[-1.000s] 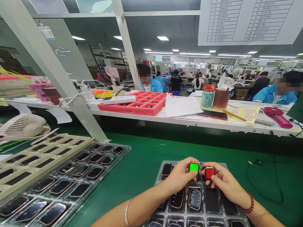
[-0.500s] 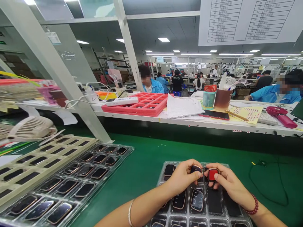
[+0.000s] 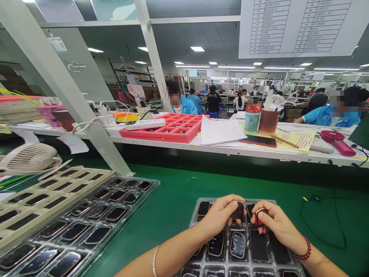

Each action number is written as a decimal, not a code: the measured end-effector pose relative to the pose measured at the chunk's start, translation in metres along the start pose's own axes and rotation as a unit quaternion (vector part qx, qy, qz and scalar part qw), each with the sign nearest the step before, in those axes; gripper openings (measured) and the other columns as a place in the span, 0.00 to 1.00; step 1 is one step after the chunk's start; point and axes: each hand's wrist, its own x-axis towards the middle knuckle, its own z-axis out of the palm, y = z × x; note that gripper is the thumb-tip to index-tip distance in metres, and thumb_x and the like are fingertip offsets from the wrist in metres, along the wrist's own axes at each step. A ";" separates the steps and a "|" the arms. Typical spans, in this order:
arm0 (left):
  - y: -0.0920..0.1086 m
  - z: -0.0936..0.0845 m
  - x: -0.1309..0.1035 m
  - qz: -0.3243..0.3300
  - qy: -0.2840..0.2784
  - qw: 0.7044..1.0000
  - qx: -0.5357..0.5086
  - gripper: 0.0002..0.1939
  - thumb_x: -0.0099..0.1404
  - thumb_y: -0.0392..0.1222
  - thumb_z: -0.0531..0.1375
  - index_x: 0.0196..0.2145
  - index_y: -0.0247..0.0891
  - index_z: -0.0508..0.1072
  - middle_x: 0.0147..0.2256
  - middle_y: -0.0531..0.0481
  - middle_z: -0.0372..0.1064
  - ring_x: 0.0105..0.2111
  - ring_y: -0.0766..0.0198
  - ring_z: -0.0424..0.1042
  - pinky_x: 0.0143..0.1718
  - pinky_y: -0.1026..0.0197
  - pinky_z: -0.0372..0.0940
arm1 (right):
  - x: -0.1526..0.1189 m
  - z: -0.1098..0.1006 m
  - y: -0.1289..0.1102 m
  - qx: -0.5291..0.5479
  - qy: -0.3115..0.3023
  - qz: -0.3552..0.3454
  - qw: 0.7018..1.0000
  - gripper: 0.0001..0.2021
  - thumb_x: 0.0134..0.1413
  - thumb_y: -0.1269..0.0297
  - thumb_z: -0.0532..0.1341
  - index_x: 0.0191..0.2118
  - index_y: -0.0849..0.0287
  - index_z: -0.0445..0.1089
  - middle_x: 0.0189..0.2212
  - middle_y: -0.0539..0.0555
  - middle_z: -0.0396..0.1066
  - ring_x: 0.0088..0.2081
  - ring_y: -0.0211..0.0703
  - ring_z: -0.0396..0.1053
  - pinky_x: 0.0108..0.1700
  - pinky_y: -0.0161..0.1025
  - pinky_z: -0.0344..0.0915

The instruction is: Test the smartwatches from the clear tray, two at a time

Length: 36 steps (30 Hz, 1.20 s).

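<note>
My left grip point(image 3: 233, 209) pinches a dark-screened watch point(image 3: 238, 210) — my right point(image 3: 266, 219) holds another, tilted, red and green point(image 3: 261, 217) — both above a clear tray point(image 3: 249, 263).

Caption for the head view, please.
Left hand and right hand each hold a watch above a clear tray.

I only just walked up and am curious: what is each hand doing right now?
Left hand: closed on a dark-screened smartwatch.
Right hand: closed on a smartwatch with red on its screen.
</note>
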 end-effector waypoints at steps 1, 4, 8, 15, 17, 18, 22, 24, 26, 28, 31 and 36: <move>0.000 0.000 0.000 0.001 0.001 1.000 -0.004 0.19 0.58 0.52 0.56 0.41 0.35 0.68 0.32 0.47 0.71 0.24 0.68 0.68 0.19 0.69 0.52 | 0.000 0.000 0.000 -0.001 0.000 0.001 1.000 0.14 0.53 0.52 0.58 0.36 0.59 0.66 0.27 0.51 0.70 0.23 0.36 0.66 0.26 0.35 0.65; 0.000 0.001 -0.001 0.010 0.003 1.000 -0.008 0.17 0.54 0.43 0.60 0.42 0.36 0.66 0.34 0.47 0.70 0.26 0.68 0.68 0.22 0.68 0.55 | 0.001 -0.001 -0.001 -0.004 -0.004 -0.003 1.000 0.14 0.53 0.53 0.58 0.38 0.59 0.65 0.30 0.52 0.70 0.24 0.36 0.67 0.26 0.34 0.64; 0.001 0.002 -0.001 0.026 -0.003 1.000 -0.007 0.14 0.51 0.33 0.59 0.38 0.35 0.66 0.30 0.50 0.69 0.27 0.68 0.66 0.31 0.64 0.61 | 0.001 -0.001 -0.003 -0.015 -0.011 -0.006 1.000 0.13 0.53 0.55 0.58 0.40 0.58 0.65 0.32 0.53 0.70 0.25 0.37 0.67 0.25 0.34 0.63; -0.003 0.001 0.001 0.033 0.006 0.999 0.032 0.21 0.47 0.26 0.57 0.40 0.36 0.65 0.33 0.50 0.69 0.33 0.65 0.68 0.35 0.63 0.60 | -0.001 0.003 -0.005 -0.030 0.005 0.013 0.999 0.12 0.51 0.63 0.59 0.43 0.56 0.64 0.37 0.54 0.69 0.29 0.39 0.69 0.27 0.34 0.64; -0.004 0.000 0.001 0.034 0.006 0.999 0.030 0.20 0.48 0.27 0.58 0.41 0.36 0.65 0.33 0.50 0.69 0.33 0.65 0.68 0.36 0.63 0.60 | -0.001 0.004 -0.005 -0.029 0.004 0.012 1.000 0.14 0.50 0.64 0.60 0.44 0.56 0.63 0.38 0.54 0.68 0.30 0.39 0.69 0.27 0.34 0.64; -0.004 0.000 0.001 0.035 0.006 0.999 0.029 0.20 0.48 0.28 0.59 0.41 0.36 0.65 0.33 0.50 0.69 0.33 0.65 0.67 0.36 0.63 0.60 | -0.001 0.004 -0.005 -0.027 0.002 0.011 1.000 0.14 0.50 0.64 0.60 0.44 0.55 0.63 0.38 0.54 0.68 0.31 0.39 0.69 0.27 0.34 0.64; -0.002 0.000 0.000 0.037 0.004 0.999 0.015 0.16 0.51 0.38 0.62 0.39 0.35 0.66 0.32 0.49 0.70 0.29 0.67 0.67 0.34 0.63 0.61 | 0.000 0.001 -0.002 -0.025 -0.002 0.000 1.000 0.14 0.51 0.59 0.60 0.43 0.56 0.64 0.36 0.53 0.69 0.28 0.38 0.68 0.27 0.34 0.64; -0.001 0.001 0.000 0.031 0.003 1.000 0.008 0.17 0.54 0.44 0.61 0.39 0.34 0.66 0.32 0.48 0.70 0.27 0.68 0.66 0.31 0.63 0.61 | 0.001 0.000 0.001 -0.025 -0.004 -0.008 1.000 0.13 0.52 0.57 0.60 0.41 0.58 0.64 0.34 0.53 0.69 0.26 0.37 0.67 0.26 0.34 0.64; 0.000 0.001 0.000 0.023 -0.001 1.000 0.007 0.17 0.55 0.49 0.59 0.38 0.33 0.67 0.31 0.48 0.70 0.25 0.69 0.66 0.29 0.63 0.61 | 0.001 -0.001 0.002 -0.021 -0.006 -0.014 1.000 0.13 0.52 0.56 0.59 0.39 0.59 0.65 0.31 0.52 0.70 0.25 0.36 0.66 0.26 0.34 0.64; 0.000 0.001 0.000 0.021 -0.006 1.000 0.013 0.18 0.55 0.51 0.60 0.36 0.33 0.68 0.29 0.48 0.70 0.25 0.68 0.66 0.28 0.63 0.62 | 0.001 -0.001 0.002 -0.016 -0.007 -0.017 1.000 0.13 0.52 0.55 0.60 0.38 0.59 0.65 0.29 0.52 0.70 0.24 0.36 0.66 0.27 0.35 0.65; -0.002 0.000 0.000 0.022 -0.007 0.999 0.030 0.17 0.53 0.50 0.62 0.33 0.32 0.68 0.25 0.49 0.68 0.26 0.67 0.66 0.26 0.64 0.62 | 0.000 -0.001 0.001 -0.011 -0.010 -0.017 1.000 0.13 0.51 0.55 0.61 0.37 0.59 0.66 0.28 0.51 0.70 0.23 0.35 0.65 0.26 0.35 0.65; -0.001 0.000 0.000 0.027 -0.008 0.999 0.040 0.17 0.54 0.51 0.60 0.32 0.32 0.69 0.25 0.49 0.68 0.26 0.66 0.66 0.26 0.64 0.62 | 0.000 -0.001 -0.001 0.009 -0.006 -0.015 1.000 0.14 0.53 0.54 0.58 0.40 0.59 0.67 0.32 0.54 0.71 0.26 0.37 0.68 0.27 0.35 0.64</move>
